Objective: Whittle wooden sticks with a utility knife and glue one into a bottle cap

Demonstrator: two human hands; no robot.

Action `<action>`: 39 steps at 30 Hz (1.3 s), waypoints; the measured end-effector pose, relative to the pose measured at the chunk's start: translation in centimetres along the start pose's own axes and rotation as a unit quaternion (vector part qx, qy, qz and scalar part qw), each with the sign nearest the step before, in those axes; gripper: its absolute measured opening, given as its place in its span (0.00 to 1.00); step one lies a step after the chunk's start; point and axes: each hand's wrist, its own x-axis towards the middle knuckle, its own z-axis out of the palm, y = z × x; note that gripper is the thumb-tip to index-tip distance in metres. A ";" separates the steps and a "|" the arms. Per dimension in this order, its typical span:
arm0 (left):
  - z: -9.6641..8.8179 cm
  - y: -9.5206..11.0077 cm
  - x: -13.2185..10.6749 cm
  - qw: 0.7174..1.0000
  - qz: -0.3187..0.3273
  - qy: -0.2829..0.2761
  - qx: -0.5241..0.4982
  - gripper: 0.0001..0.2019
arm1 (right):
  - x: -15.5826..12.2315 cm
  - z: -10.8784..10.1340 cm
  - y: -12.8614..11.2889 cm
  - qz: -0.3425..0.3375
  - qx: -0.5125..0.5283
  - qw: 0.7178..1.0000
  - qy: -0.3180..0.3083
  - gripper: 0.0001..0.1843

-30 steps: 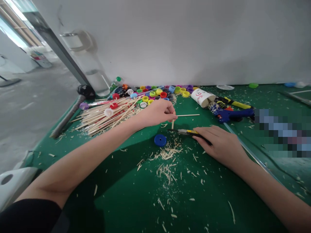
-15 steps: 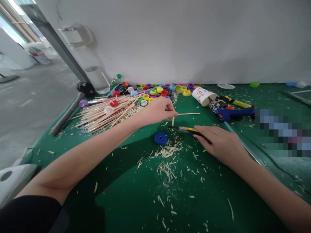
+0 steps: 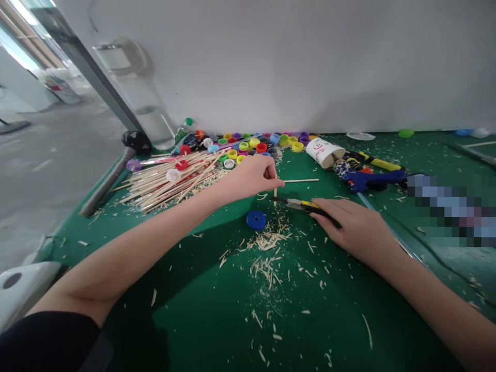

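Head camera view: two bare hands work above a green surface [image 3: 201, 315] scattered with pale wood shavings [image 3: 269, 240]. The left hand [image 3: 258, 174], its arm reaching in from a black sleeve [image 3: 46, 338], has its fingers pinched together on a slim pale wooden stick [image 3: 275, 195], which points down, roughly upright, near the middle of the scene. A second thin pale stick [image 3: 302, 181] extends sideways just beyond those fingertips; whether they touch it, I cannot tell. The right hand [image 3: 349, 225] has its fingers wrapped around a black and yellow utility knife [image 3: 308, 206], its blade pointing left and crossing the upright stick near the lower end; actual contact is too small to make out. Just below and left of the blade lies a round blue plastic cap [image 3: 256, 220] with a small dark hole in its centre. To the left, a loose pile of pale wooden sticks [image 3: 155, 188] spreads over the surface. Behind the left hand, many colourful plastic bottle caps [image 3: 253, 143] cluster by a white wall [image 3: 271, 62]. Farther right, a white paper cup [image 3: 321, 151] lies on its side near a dark blue glue gun [image 3: 370, 180]
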 end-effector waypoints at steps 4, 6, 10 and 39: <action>0.2 0.0 0.0 1.000 -0.008 0.012 0.003 0.13 | -0.1 0.0 -0.1 0.005 -0.020 1.000 0.000 0.14; 0.3 0.3 -0.1 1.000 -0.008 0.009 -0.009 0.13 | -0.1 0.1 -0.2 0.003 -0.036 0.999 -0.005 0.14; 0.4 1.0 -0.3 1.000 0.017 0.007 -0.008 0.12 | 0.0 0.3 -0.2 -0.015 -0.051 0.998 -0.021 0.12; 0.6 -0.2 0.3 0.998 0.006 0.010 -0.056 0.08 | -0.1 -0.9 -0.3 0.162 -0.012 0.985 -0.059 0.18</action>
